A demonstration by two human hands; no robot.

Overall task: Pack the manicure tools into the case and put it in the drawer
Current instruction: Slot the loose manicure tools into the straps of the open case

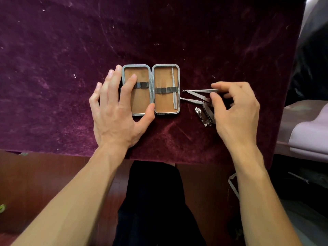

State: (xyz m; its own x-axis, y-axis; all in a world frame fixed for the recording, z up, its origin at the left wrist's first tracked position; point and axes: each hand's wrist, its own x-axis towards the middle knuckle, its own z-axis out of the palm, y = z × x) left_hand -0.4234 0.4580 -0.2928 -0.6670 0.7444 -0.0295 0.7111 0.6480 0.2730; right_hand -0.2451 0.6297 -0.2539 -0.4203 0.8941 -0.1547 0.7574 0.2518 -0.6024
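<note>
Lying between right-hand fingers [215,99] (pinching loosely): slim tool [202,90].

Purple velvet cloth [159,32] covers a wooden table [44,174].

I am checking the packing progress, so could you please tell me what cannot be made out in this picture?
Head view, the only one:
- The drawer: not in view.
- Left half of the case: partly covered by the left hand.
- The loose tools beside the case: their far ends lie under the right hand; how many there are is unclear.
- Whether the right hand grips the slim tool: fingertips are near it, contact unclear.
</note>
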